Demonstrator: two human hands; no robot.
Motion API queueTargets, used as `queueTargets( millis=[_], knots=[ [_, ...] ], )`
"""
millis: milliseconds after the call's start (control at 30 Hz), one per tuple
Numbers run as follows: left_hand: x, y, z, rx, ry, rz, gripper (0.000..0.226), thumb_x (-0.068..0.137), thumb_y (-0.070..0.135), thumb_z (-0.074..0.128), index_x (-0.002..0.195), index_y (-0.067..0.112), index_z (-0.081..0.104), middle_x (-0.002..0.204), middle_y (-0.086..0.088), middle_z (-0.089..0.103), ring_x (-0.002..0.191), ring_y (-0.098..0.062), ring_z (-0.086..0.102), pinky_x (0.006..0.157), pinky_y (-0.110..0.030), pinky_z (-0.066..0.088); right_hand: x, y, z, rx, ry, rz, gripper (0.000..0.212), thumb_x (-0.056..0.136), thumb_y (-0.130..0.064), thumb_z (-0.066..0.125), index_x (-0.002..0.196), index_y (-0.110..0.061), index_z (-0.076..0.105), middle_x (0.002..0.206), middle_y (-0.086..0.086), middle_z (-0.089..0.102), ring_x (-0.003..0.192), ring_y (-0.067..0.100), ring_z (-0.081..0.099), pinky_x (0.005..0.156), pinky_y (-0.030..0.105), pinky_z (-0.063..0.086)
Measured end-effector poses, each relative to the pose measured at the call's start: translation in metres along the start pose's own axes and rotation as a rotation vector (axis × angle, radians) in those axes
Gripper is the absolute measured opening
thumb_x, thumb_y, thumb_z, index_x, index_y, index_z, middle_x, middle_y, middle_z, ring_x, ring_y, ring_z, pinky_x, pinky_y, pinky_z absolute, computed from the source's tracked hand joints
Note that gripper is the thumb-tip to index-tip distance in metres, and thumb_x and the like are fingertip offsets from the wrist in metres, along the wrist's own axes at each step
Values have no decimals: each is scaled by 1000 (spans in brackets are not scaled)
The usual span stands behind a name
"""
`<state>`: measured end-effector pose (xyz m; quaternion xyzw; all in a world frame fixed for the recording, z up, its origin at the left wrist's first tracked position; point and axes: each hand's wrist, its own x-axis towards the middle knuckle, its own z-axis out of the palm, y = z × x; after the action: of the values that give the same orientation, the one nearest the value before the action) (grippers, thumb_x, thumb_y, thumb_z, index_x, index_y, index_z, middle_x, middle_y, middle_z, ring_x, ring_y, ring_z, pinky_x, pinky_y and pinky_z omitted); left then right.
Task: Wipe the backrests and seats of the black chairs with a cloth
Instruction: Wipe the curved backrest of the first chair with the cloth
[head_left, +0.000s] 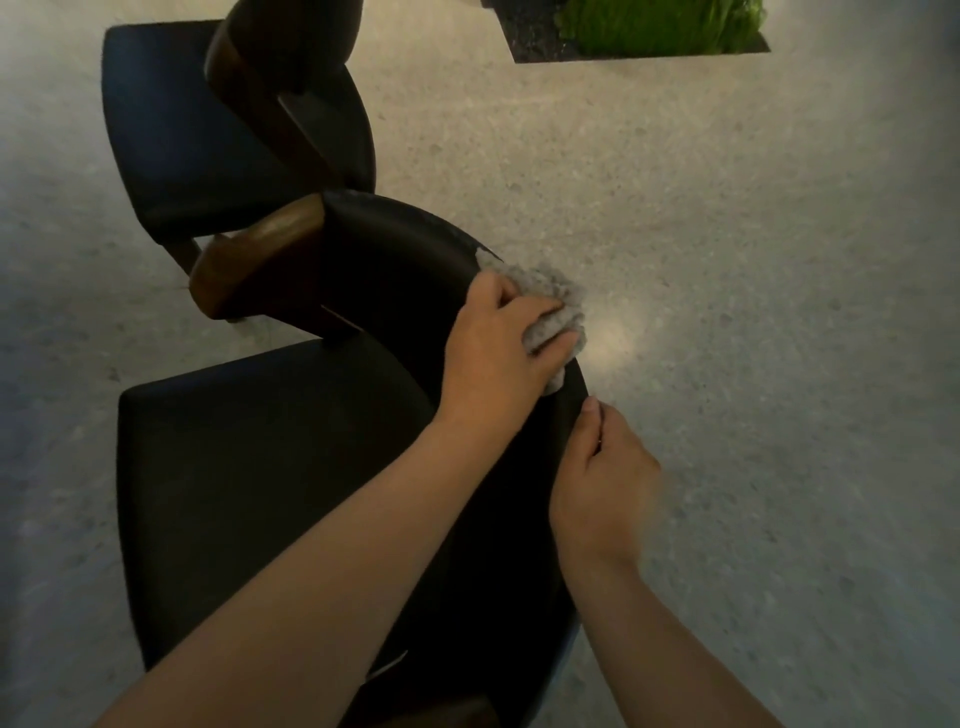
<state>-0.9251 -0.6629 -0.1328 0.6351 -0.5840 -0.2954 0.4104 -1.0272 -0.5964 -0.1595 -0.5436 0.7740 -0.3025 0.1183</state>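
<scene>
The pale floor (727, 260) fills most of the frame. The near chair (249, 467) sits lower left, and its curved backrest (395, 249) sweeps through the centre, so I reach it from behind. A second chair (171, 130) stands upper left and a plant (660, 23) at the top right. At centre my left hand (493, 343) is clamped on the cloth (556, 296), pressing it over the backrest's top rim. I judge this is to wipe along the curve. Just below, my right hand (602, 478) sets its thumb against the rim, likely to steady the chair. Its fingers curl, but I cannot tell whether they grip.
</scene>
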Motion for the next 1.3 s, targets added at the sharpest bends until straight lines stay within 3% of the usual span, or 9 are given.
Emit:
queueTargets(
  millis=[200, 333, 433, 600, 700, 833, 1000, 1300],
  knots=[
    [-9, -15, -8, -72, 174, -129, 14, 87, 27, 70, 96, 17, 65, 110, 7, 49, 96, 6, 50, 82, 0, 39, -1, -3, -2, 6, 14, 30, 44, 97, -38, 34, 75, -14, 63, 61, 1, 59, 51, 14, 45, 46, 20, 20],
    [-14, -34, -16, -68, 233, -222, 12, 88, 28, 69, 96, 19, 63, 109, 5, 50, 96, 7, 51, 80, 0, 39, -1, -4, -2, -1, 11, 29, 39, 99, -33, 38, 75, -15, 63, 59, -6, 53, 48, 7, 39, 48, 15, 18],
    [-17, -32, -21, -92, 282, -192, 12, 88, 26, 70, 95, 20, 63, 109, 3, 51, 96, 5, 51, 82, -2, 40, -1, -5, -2, -2, 9, 23, 38, 100, -31, 40, 74, -14, 63, 58, -10, 47, 46, -1, 35, 48, 15, 17],
    [-8, -7, -11, -75, 221, -42, 17, 86, 28, 73, 95, 16, 64, 107, 6, 48, 93, 4, 50, 82, -6, 41, 0, -3, -1, -1, 6, 17, 51, 96, -43, 28, 79, -11, 64, 62, 4, 60, 51, 17, 48, 47, 22, 19],
    [0, -8, 1, -62, 166, -112, 19, 86, 33, 71, 93, 17, 62, 109, 8, 47, 93, -2, 52, 82, -13, 46, -1, -4, -1, 2, 7, 18, 53, 96, -44, 27, 79, -11, 64, 61, 2, 59, 50, 16, 47, 48, 22, 21],
    [-5, -17, 2, -156, 244, -192, 15, 89, 28, 69, 87, 17, 59, 106, 6, 50, 91, 2, 53, 77, -4, 42, -1, -6, -1, 0, 32, 23, 47, 97, -39, 33, 78, -10, 66, 60, 3, 59, 49, 15, 46, 48, 22, 21],
    [-22, -50, -2, -280, 305, -402, 8, 92, 24, 64, 86, 26, 58, 104, 6, 53, 88, 8, 54, 74, 0, 41, -1, -5, -3, 6, 27, 34, 36, 102, -25, 45, 75, -11, 65, 56, -12, 43, 44, -1, 35, 46, 17, 17],
    [-27, -76, 6, -327, 318, -501, 9, 93, 25, 62, 89, 31, 58, 105, 9, 53, 89, 12, 54, 71, -5, 46, -2, -4, -3, 22, -2, 39, 36, 101, -27, 42, 72, -15, 60, 51, -15, 36, 43, 0, 33, 47, 17, 19]
  ],
)
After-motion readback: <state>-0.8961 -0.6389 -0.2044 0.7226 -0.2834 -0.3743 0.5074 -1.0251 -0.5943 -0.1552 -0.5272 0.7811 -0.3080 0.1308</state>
